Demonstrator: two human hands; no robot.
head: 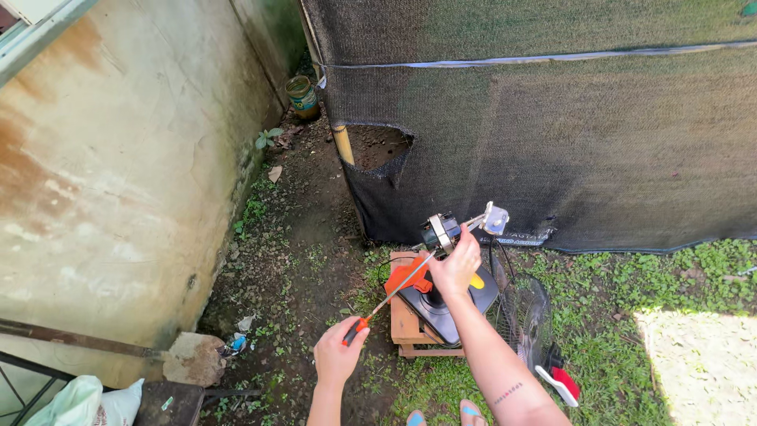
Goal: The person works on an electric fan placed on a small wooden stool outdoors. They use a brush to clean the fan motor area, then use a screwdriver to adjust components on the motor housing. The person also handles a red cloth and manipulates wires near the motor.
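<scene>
Single head-worn camera, looking steeply down from standing height, facing a netting fence, wall at left, hands far below.

two hands: left hand closed on one long screwdriver, right hand on one fan motor. one dark fan base under the motor, on one small wooden stool. one wire fan guard right of the stool. one red-and-white piece below the guard. one tin can far above the stool. one black mesh screen behind it. two sandalled feet below the stool.
</scene>
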